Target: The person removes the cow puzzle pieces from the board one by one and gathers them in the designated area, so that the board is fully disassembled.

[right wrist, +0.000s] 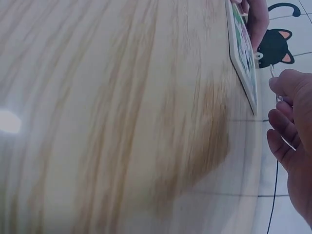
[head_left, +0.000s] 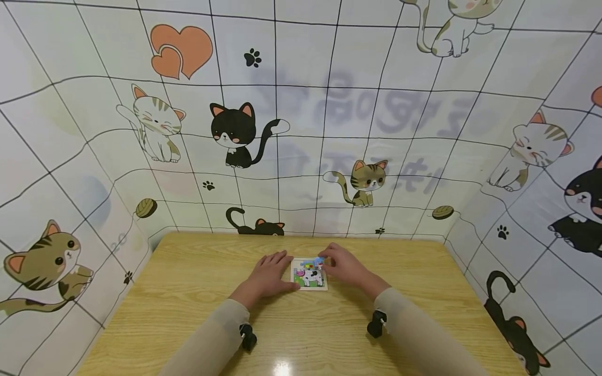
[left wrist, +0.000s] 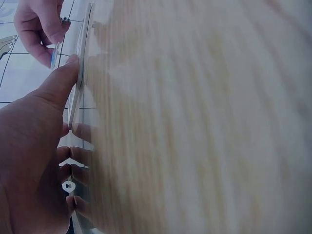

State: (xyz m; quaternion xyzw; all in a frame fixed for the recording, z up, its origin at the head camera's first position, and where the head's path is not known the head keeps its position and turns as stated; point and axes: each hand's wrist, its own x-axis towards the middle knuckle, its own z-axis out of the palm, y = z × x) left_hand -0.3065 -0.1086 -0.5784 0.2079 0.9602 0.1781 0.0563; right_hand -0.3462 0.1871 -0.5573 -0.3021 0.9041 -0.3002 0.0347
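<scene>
A small square cow puzzle (head_left: 310,278) with a pale frame lies flat on the table. My left hand (head_left: 270,273) rests at its left side, fingers spread fairly straight, with the thumb touching the frame's lower left edge. With thumb and fingertips my right hand (head_left: 347,266) pinches a bluish puzzle piece (head_left: 319,260) over the upper right corner. In the right wrist view that thin piece (right wrist: 272,71) stands tilted, raised off the puzzle board (right wrist: 242,58). The left wrist view shows the left thumb (left wrist: 61,80) against the frame's edge; the picture side is hidden there.
The wood-grain table (head_left: 301,329) reaches to a white cloth wall (head_left: 301,198) printed with cats and a grid, which also encloses both sides. Each sleeve cuff carries a small black device, such as the one at the right wrist (head_left: 376,324).
</scene>
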